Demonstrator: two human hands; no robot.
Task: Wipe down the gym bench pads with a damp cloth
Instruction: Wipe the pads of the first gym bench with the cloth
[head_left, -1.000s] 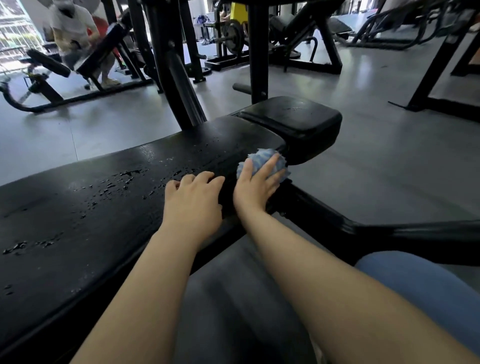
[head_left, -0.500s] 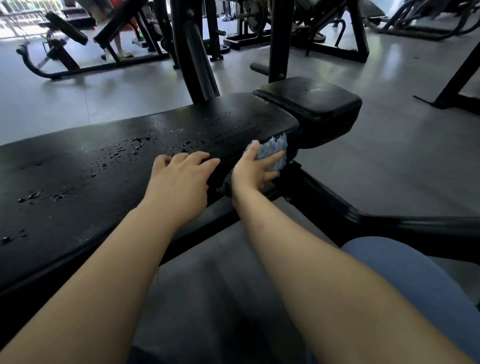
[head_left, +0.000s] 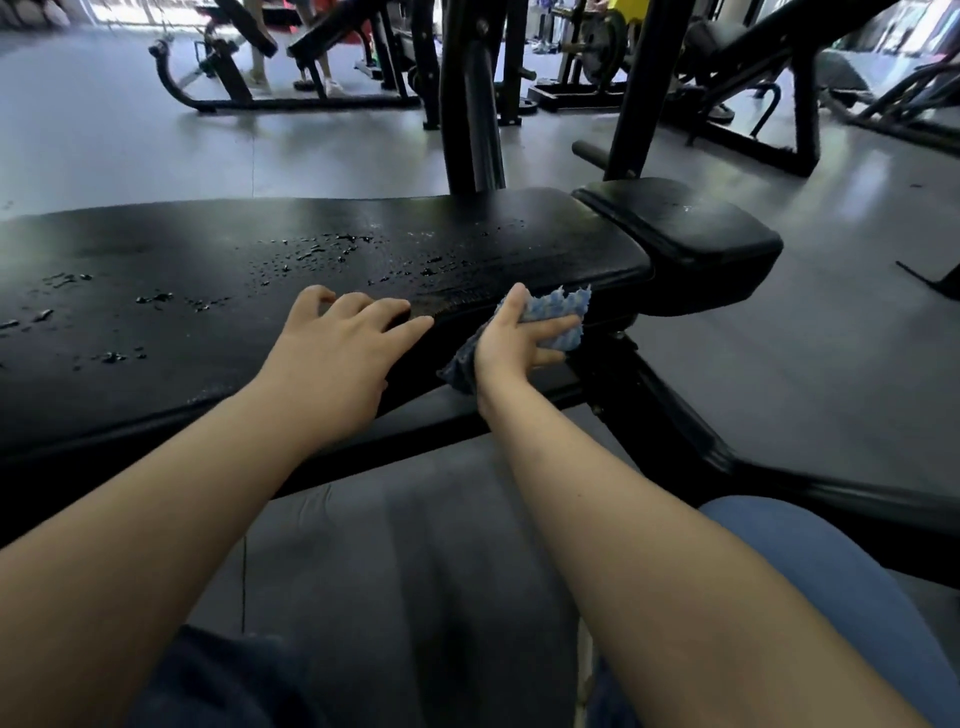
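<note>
The long black bench (head_left: 218, 291) runs across the view from 9 o'clock toward 2 o'clock, its top dotted with water drops (head_left: 311, 254). At its 3 o'clock end sits a smaller black pad (head_left: 691, 234), just beside the long one.

The right hand (head_left: 511, 348) presses a blue cloth (head_left: 558, 317) against the near side edge of the bench, close to the end by the small pad. Its grip is clamped on the cloth: the thumb hooks over the top fold and the fingers lie spread across the front, with a loose corner hanging below the palm toward 7 o'clock.

The left hand (head_left: 337, 353) rests on the bench top at 9 o'clock of the right hand, near it but apart. Its grip is apart, the fingers spread and lightly bent, tips touching the wet surface, holding nothing.

Below the bench a black frame bar (head_left: 675, 431) slants toward 4 o'clock. Grey floor (head_left: 805, 364) lies all around, and other black gym machines (head_left: 291, 57) stand at 12 o'clock.
</note>
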